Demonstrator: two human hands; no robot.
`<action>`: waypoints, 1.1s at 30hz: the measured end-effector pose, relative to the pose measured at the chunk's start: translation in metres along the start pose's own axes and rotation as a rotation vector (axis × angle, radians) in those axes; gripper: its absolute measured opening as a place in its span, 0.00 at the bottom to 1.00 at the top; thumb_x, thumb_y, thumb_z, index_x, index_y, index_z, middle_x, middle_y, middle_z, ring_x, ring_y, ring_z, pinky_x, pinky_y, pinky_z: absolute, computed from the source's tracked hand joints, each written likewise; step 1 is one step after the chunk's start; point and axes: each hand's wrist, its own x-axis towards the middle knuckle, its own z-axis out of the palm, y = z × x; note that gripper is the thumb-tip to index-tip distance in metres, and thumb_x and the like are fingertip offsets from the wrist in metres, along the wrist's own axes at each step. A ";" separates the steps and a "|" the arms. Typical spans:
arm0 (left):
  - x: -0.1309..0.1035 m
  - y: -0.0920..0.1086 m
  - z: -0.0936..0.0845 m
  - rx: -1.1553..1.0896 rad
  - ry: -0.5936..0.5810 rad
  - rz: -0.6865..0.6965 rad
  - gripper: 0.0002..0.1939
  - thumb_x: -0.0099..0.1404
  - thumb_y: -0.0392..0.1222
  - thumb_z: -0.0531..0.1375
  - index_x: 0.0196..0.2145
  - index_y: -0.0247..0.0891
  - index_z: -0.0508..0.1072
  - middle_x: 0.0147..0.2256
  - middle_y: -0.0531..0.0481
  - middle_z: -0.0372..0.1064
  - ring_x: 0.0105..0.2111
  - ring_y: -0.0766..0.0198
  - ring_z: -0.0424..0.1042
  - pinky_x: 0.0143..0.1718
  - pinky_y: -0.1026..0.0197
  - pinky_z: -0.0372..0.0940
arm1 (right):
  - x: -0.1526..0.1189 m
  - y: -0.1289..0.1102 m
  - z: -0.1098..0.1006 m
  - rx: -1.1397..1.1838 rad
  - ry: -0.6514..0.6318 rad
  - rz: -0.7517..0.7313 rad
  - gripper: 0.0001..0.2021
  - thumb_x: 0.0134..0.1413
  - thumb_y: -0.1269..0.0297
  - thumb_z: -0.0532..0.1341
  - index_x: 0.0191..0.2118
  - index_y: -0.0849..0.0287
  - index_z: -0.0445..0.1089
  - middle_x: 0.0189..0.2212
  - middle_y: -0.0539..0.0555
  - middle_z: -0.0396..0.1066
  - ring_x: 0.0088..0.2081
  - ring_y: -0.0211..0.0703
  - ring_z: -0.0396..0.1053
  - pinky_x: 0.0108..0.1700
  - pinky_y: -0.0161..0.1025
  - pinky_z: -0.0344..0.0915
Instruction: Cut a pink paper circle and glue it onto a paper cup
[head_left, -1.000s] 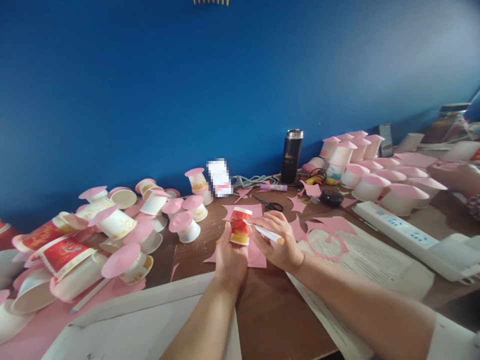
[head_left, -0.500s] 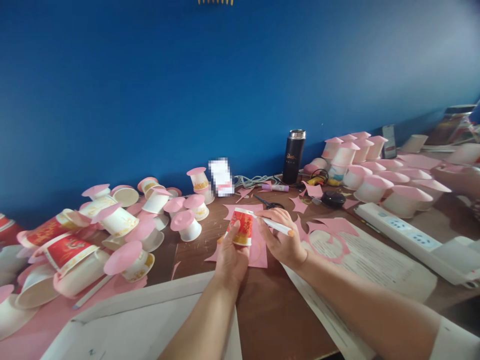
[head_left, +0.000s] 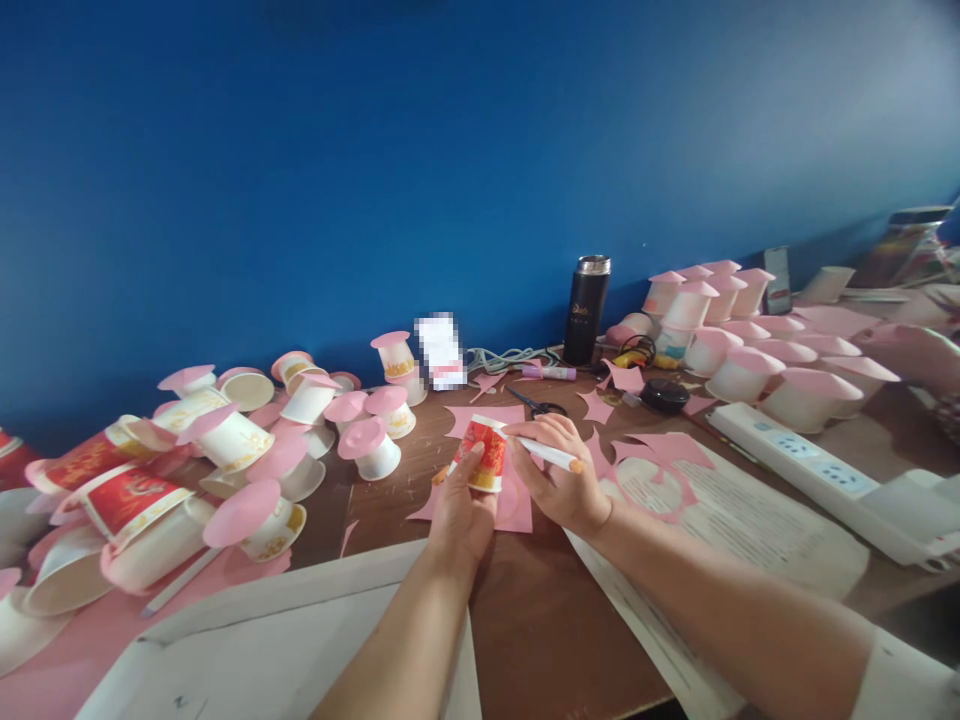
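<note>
A small red, white and gold paper cup is held in my left hand, the thumb lying across its side. My right hand grips a white marker with an orange end; its tip is at the cup's upper right edge, partly hidden by my fingers. Under the hands lies a pink paper sheet with cut edges. Black scissors rest just behind my right hand. On the left, several cups with pink paper discs stand or lie in a loose pile.
Capped cups stand in rows at the right, near a white power strip. A black flask and a phone are by the blue wall. White paper lies front left. Another person's hand is at far right.
My right hand and the marker have shifted slightly along the cup's edge. The view has moved a little, and the other person's hand at far right has changed position.
</note>
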 end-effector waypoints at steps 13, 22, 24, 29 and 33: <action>0.001 -0.002 -0.003 0.019 -0.067 0.005 0.09 0.57 0.27 0.62 0.36 0.35 0.75 0.36 0.49 0.78 0.37 0.67 0.77 0.47 0.67 0.67 | 0.000 0.001 0.000 -0.023 -0.013 0.015 0.09 0.59 0.69 0.57 0.44 0.54 0.71 0.35 0.53 0.77 0.35 0.43 0.72 0.48 0.46 0.62; 0.000 0.000 -0.001 0.007 -0.025 -0.002 0.08 0.57 0.27 0.62 0.35 0.34 0.75 0.34 0.49 0.78 0.34 0.68 0.77 0.44 0.67 0.68 | -0.001 0.001 0.000 -0.033 -0.026 0.030 0.09 0.59 0.68 0.56 0.43 0.54 0.71 0.36 0.53 0.77 0.36 0.44 0.72 0.48 0.47 0.62; 0.000 0.001 0.000 0.002 -0.007 -0.006 0.08 0.57 0.26 0.61 0.34 0.34 0.74 0.33 0.49 0.78 0.33 0.68 0.77 0.42 0.68 0.69 | -0.001 0.001 0.000 -0.032 -0.028 0.031 0.09 0.59 0.68 0.57 0.43 0.54 0.71 0.36 0.53 0.77 0.36 0.44 0.71 0.48 0.47 0.62; -0.001 0.004 0.001 -0.008 -0.027 0.001 0.08 0.58 0.26 0.61 0.35 0.35 0.74 0.34 0.49 0.78 0.33 0.68 0.77 0.40 0.68 0.69 | 0.000 0.000 0.000 -0.037 -0.032 0.030 0.09 0.59 0.68 0.57 0.43 0.54 0.71 0.36 0.53 0.77 0.34 0.43 0.71 0.47 0.46 0.61; 0.000 0.005 -0.001 -0.016 -0.018 0.010 0.09 0.57 0.26 0.61 0.35 0.35 0.74 0.33 0.50 0.77 0.32 0.69 0.77 0.42 0.68 0.69 | 0.000 0.000 0.001 -0.043 -0.028 0.030 0.08 0.59 0.68 0.57 0.42 0.54 0.71 0.35 0.53 0.77 0.35 0.43 0.72 0.47 0.46 0.61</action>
